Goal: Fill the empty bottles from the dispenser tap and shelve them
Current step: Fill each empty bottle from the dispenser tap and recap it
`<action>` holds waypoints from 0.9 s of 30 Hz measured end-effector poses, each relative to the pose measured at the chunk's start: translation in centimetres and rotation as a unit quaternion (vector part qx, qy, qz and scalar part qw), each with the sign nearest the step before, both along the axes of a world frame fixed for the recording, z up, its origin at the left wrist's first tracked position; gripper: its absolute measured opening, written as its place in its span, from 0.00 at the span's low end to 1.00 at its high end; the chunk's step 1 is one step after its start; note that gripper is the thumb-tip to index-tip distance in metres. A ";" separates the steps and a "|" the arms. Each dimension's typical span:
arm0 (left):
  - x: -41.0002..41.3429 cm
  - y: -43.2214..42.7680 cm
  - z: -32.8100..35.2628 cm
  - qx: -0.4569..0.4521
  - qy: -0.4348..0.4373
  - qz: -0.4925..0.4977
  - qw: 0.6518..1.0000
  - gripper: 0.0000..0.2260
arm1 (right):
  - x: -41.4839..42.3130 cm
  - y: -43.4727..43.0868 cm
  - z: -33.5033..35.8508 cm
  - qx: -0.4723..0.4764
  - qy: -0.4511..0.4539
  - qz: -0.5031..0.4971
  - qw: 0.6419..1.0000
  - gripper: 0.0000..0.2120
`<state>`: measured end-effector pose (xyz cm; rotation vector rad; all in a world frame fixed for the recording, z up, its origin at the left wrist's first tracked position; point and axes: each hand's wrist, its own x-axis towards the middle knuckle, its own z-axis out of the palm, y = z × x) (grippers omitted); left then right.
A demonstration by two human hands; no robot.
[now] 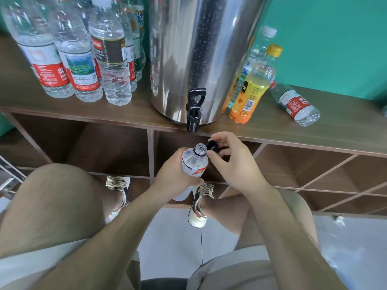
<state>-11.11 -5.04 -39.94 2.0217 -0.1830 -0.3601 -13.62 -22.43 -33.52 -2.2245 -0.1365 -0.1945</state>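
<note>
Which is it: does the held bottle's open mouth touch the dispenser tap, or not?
Apart. The head view shows the bottle, gripped by the left hand, with its open mouth below the tap and dark shelf visible between them.

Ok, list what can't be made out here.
Head view throughout.
The bottle: lower half hidden by the left hand gripping it.
The cap: mostly covered by fingers of the right hand.
The dispenser: top cut off by the upper edge.
The shelf bottles at left: caps likewise.
</note>
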 end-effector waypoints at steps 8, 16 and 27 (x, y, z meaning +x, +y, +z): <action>-0.8 -0.1 -0.2 0.009 -0.059 -0.022 0.998 0.25 | -0.9 -1.4 1.2 -0.058 0.023 0.052 0.997 0.15; -1.7 -0.2 -0.5 -0.021 -0.064 -0.059 0.996 0.26 | -0.3 -1.7 4.6 -0.197 0.049 0.135 0.970 0.15; -2.4 -0.2 1.3 -0.078 -0.081 -0.064 0.992 0.29 | -2.5 0.0 10.7 -0.443 0.015 0.152 0.884 0.25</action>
